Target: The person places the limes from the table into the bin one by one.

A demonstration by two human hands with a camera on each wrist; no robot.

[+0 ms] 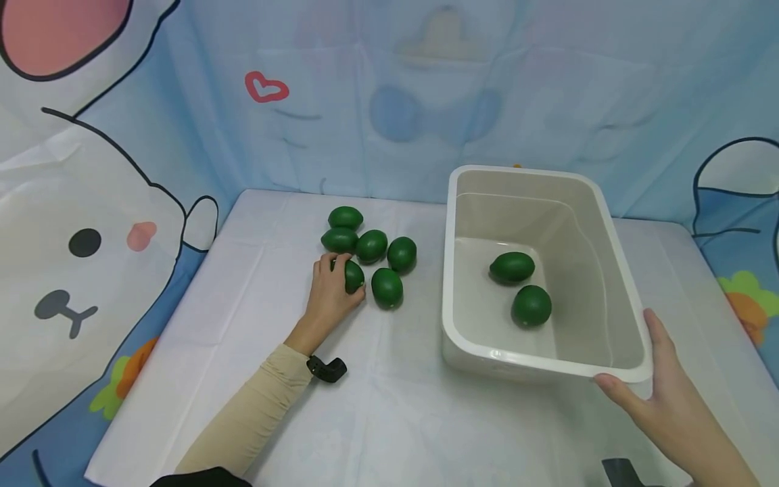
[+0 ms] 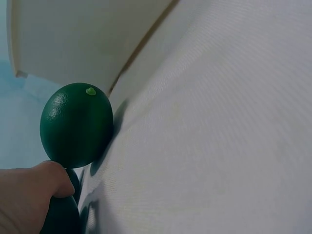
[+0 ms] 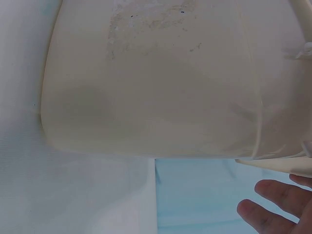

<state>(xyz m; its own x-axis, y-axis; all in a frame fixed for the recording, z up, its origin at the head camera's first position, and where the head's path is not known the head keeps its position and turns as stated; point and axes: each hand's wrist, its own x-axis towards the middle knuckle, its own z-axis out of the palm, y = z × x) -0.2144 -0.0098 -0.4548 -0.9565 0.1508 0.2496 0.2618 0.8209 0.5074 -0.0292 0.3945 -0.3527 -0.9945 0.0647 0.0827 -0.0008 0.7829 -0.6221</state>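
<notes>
**Head view: one hand on a green fruit, the other at the bin's corner**

Head camera shows the left hand [image 1: 331, 291] curled over a green fruit [image 1: 353, 276] at the near edge of a cluster of five more fruits [image 1: 371, 247] on the white tablecloth [image 1: 389, 419]. Its fingers wrap the top and far side, and the thumb presses the near side. The right hand [image 1: 663, 399] rests at the near right corner of the cream bin [image 1: 465, 338], fingers straight and loosely together, thumb touching the rim; it steadies rather than grips. Two fruits [image 1: 522, 285] already lie inside the bin.

From the left wrist, a neighbouring fruit [image 2: 77, 124] sits just beside the thumb [image 2: 34, 195], with the bin's wall close behind it.

The risks, as I judge them: the held fruit looks smooth and rounded, so a shallow grasp could let it squirt out and roll across the cloth. Lifting it may also nudge the touching neighbours and scatter the cluster. The bin, only lightly steadied, could slide on the cloth if a fruit is dropped hard against its wall.
</notes>
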